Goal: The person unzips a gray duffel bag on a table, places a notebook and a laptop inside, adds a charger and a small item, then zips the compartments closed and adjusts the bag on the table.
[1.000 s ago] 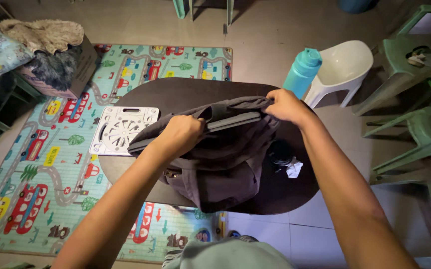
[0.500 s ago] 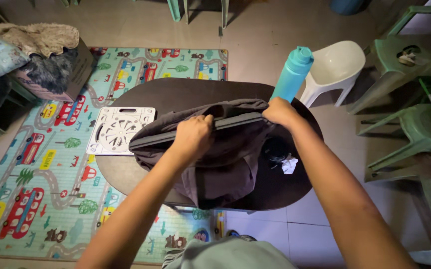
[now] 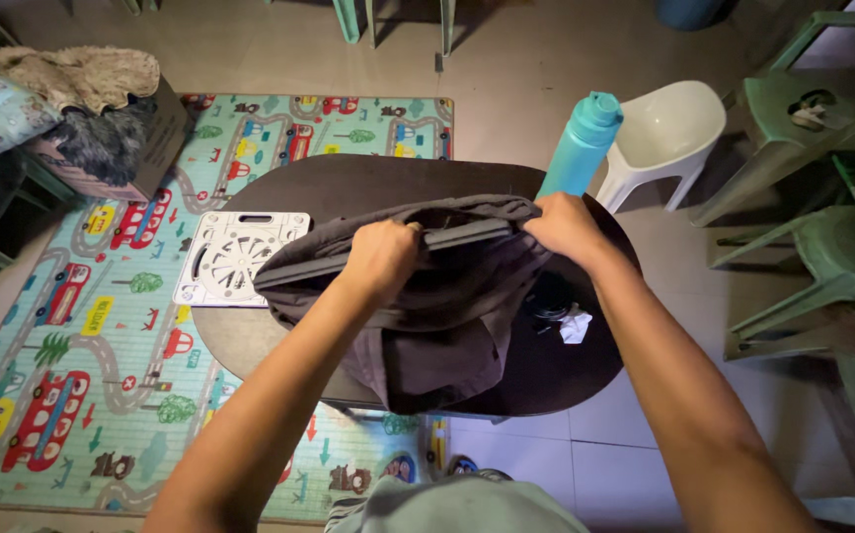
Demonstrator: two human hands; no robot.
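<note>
Both my hands grip the waistband of a dark grey garment (image 3: 447,326), held stretched above a round dark table (image 3: 349,183). My left hand (image 3: 380,259) clutches the band near its middle. My right hand (image 3: 564,225) pinches the band's right end. The fabric hangs down from the band onto the table. A teal water bottle (image 3: 578,148) stands at the table's far right edge, just behind my right hand. A white plastic board with round cut-outs (image 3: 235,257) lies on the table's left side.
A crumpled white scrap and a small dark object (image 3: 561,314) lie on the table at right. A white stool (image 3: 669,133) and green plastic chairs (image 3: 813,247) stand at right. A road-pattern play mat (image 3: 82,326) covers the floor at left, with a box of fabrics (image 3: 92,109).
My left hand has slid right along the waistband toward my right hand. The view shifted slightly and the bottle now shows more fully.
</note>
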